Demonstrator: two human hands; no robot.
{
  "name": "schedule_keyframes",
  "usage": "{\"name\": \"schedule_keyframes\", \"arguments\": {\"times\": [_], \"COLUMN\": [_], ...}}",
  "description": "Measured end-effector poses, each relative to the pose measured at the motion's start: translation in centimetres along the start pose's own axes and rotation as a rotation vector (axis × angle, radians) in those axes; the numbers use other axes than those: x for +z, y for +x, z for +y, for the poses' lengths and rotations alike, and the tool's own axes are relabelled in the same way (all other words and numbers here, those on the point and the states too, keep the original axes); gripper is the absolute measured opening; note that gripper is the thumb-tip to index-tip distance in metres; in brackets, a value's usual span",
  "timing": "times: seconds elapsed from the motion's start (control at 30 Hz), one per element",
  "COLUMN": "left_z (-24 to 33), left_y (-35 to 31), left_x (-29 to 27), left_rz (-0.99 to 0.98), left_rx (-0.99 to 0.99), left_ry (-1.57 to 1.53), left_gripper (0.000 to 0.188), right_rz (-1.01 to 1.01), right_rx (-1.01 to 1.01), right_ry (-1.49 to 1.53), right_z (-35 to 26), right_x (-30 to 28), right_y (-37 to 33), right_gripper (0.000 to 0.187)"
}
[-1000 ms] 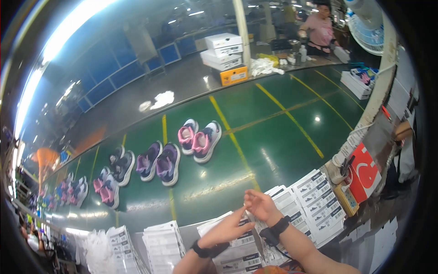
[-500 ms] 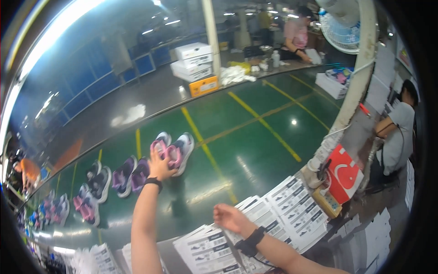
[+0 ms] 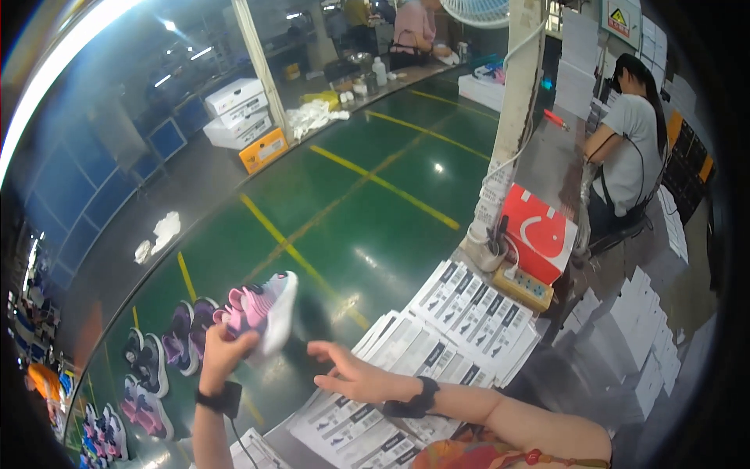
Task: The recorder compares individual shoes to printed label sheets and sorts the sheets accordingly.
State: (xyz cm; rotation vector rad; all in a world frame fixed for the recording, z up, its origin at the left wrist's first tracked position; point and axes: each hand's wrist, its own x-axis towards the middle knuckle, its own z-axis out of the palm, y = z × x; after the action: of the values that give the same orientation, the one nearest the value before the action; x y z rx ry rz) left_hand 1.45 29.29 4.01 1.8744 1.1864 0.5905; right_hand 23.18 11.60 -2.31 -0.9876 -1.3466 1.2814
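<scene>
My left hand (image 3: 223,358) is closed on a pair of pink and grey sneakers (image 3: 266,309) with white soles, lifted and tilted above the green conveyor belt (image 3: 367,234). The two shoes overlap, so part of the farther one is hidden. Just right of the soles, my right hand (image 3: 351,377) has its fingers apart and holds nothing. It hovers over the near edge of the belt, beside stacks of printed label sheets (image 3: 469,324). Left of the held pair stand purple and black sneakers (image 3: 180,340), black sneakers (image 3: 147,363) and pink sneakers (image 3: 147,408).
A red box (image 3: 539,233), a power strip (image 3: 522,288) and a pale post (image 3: 519,102) stand at the right. White boxes (image 3: 237,109) and an orange box (image 3: 264,150) sit beyond the belt. A person in grey (image 3: 629,148) sits at right; another in pink (image 3: 414,31) works far off.
My left hand has picked the pink and grey sneakers up off the belt and brought them nearer. My right hand has opened and moved toward them. The view has swung right.
</scene>
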Motion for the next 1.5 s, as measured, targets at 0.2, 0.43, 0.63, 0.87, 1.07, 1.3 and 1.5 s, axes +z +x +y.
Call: {"name": "schedule_keyframes", "arguments": {"times": [0.2, 0.43, 0.63, 0.87, 1.07, 1.3, 1.5], "left_z": [8.1, 4.2, 1.7, -0.3, 0.6, 0.9, 0.4], "left_y": [-16.2, -26.5, -28.4, -23.9, -20.0, -15.8, -14.0], "left_x": [8.1, 13.9, 12.3, 11.9, 9.3, 6.7, 6.5], "left_rz": [0.067, -0.091, 0.328, 0.279, 0.235, 0.115, 0.039], "left_rx": [0.587, 0.217, 0.121, 0.483, 0.527, 0.092, -0.136], "left_ry": [0.603, 0.237, 0.237, 0.386, 0.296, -0.105, -0.317], "left_gripper": [0.041, 0.034, 0.032, 0.042, 0.026, 0.008, 0.012], "right_rz": [0.086, -0.129, -0.067, -0.182, -0.145, -0.202, -0.253], "right_rx": [-0.199, 0.095, -0.244, -0.612, -0.495, 0.081, 0.243], "right_ry": [-0.549, -0.577, -0.865, -1.108, -0.940, -0.381, -0.229], "right_z": [-3.9, -2.1, -2.1, -2.1, -3.9, -4.6, -3.4], "right_x": [1.0, 1.2, 1.4, 1.1, 1.3, 0.2, -1.3], "right_y": [-6.3, -13.9, -12.5, -11.3, -4.6, 1.6, 3.2], "right_gripper": [0.087, 0.074, 0.052, 0.038, 0.019, 0.011, 0.013]}}
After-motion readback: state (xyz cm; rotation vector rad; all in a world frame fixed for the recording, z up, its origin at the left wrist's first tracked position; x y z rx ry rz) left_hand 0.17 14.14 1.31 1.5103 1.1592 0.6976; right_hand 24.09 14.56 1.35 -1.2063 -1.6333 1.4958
